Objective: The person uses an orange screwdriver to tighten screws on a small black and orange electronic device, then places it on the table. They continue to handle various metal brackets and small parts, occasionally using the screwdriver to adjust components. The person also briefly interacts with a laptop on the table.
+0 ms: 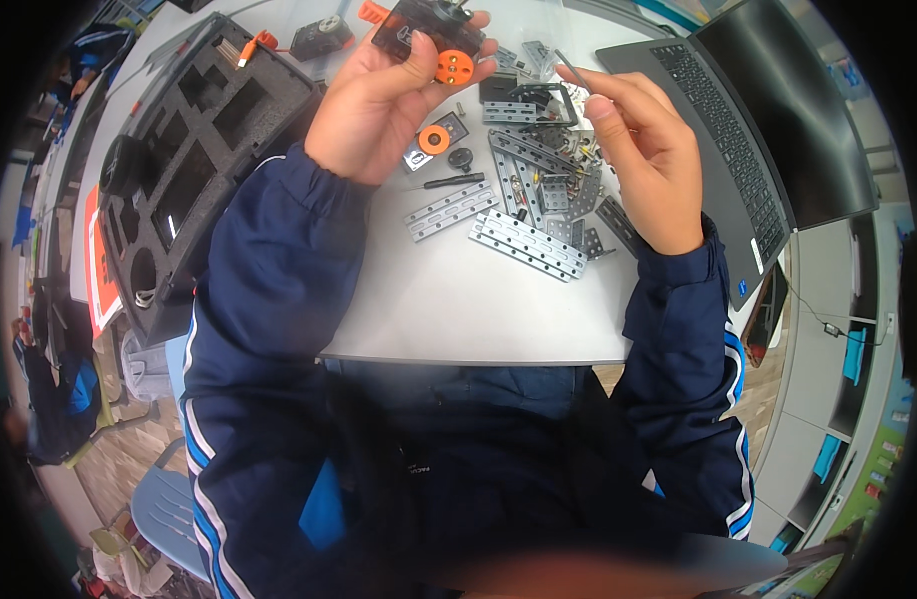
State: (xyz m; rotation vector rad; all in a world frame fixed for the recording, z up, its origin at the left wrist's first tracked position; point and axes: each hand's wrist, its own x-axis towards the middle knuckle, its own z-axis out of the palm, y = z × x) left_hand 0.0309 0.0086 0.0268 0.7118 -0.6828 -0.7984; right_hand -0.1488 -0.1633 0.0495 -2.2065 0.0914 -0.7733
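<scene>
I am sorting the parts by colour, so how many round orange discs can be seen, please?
2: one disc on the black device in the left hand, the other disc among the loose parts on the table. More may be hidden there.

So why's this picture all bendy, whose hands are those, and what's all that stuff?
They belong to a person, not a robot. The camera is worn on their head and looks down; its wide fisheye lens bends straight edges. The left hand holds a black device with an orange disc; the right hand holds a thin dark rod. On the white table lie silver metal strips with holes and small loose parts. A foam-lined case is on the left, an open laptop on the right.
</scene>
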